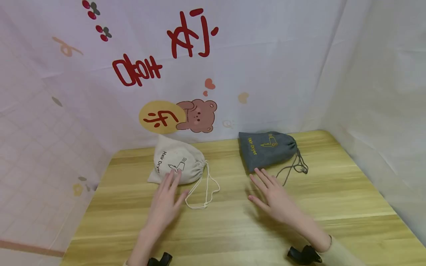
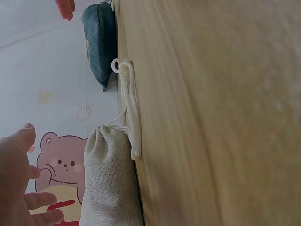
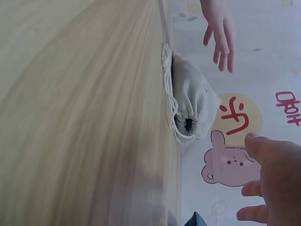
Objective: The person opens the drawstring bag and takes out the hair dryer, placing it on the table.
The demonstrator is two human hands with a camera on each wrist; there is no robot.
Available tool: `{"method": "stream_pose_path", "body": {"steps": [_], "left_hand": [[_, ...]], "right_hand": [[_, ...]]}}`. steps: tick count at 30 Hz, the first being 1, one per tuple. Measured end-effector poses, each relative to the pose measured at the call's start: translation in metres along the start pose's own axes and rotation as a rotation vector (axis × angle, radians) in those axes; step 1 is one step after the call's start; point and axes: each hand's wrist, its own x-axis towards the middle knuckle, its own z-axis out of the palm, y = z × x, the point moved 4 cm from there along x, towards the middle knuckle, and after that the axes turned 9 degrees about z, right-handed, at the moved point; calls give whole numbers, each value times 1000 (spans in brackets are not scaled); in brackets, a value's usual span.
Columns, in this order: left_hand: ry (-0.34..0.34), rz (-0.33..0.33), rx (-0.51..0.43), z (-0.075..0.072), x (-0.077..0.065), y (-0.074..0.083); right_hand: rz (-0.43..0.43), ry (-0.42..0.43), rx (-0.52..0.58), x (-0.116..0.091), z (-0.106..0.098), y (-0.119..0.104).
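A cream drawstring bag (image 1: 178,162) printed "Hair Dryer" lies on the left of the wooden table, its white cord (image 1: 206,199) trailing to the right. A dark grey drawstring bag (image 1: 266,149) with yellow "Hair Dryer" print lies at the back right. My left hand (image 1: 164,205), fingers spread, hovers by the cream bag's near side and overlaps it in the head view. Just in front of the grey bag is my right hand (image 1: 276,197), fingers extended and holding nothing. Both wrist views show the hands raised above the tabletop, apart from the bags.
The wooden table (image 1: 226,236) ends at a white cloth backdrop (image 1: 283,66) with red characters and a printed bear. Cloth also hangs at the left and right sides. Black wrist-worn devices (image 1: 303,255) show at the lower edge. The grey bag's cord (image 1: 296,168) lies to its right.
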Motion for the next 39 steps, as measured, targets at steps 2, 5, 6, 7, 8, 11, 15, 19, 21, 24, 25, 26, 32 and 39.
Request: {"method": "stream_pose_path", "body": {"steps": [2,5,6,7,8,11,15,19,21,24,25,26,32,39], "left_hand": [[-5,11,-10,6,-2,3],[1,27,-21,12,-4,6],[10,31,-17,13,-4,7],[25,37,-12,13,-3,7],[38,41,-8,12,-1,7],[51,70,8,12,6,6],[50,103,1,13,17,6],[41,113,-1,16,26,6],[31,109,3,18,31,6],[23,114,16,21,39,6],[20,119,15,21,41,7],[18,126,14,21,44,8],[30,166,30,23,57,14],[38,120,30,31,64,12]], "right_hand": [[4,2,11,-3,3,-1],[6,-7,23,-7,9,-3],[4,-10,26,-7,11,-4],[4,-16,28,-6,13,-5],[2,-19,30,-4,15,-7],[1,-11,40,0,17,-11],[-14,2,60,7,16,-17],[-31,0,67,15,18,-23],[-36,-2,66,19,19,-26],[-41,-4,76,23,21,-28],[-43,-1,80,25,22,-28],[-44,2,85,26,22,-29],[-39,14,108,34,23,-31],[-27,-14,142,41,29,-37]]}}
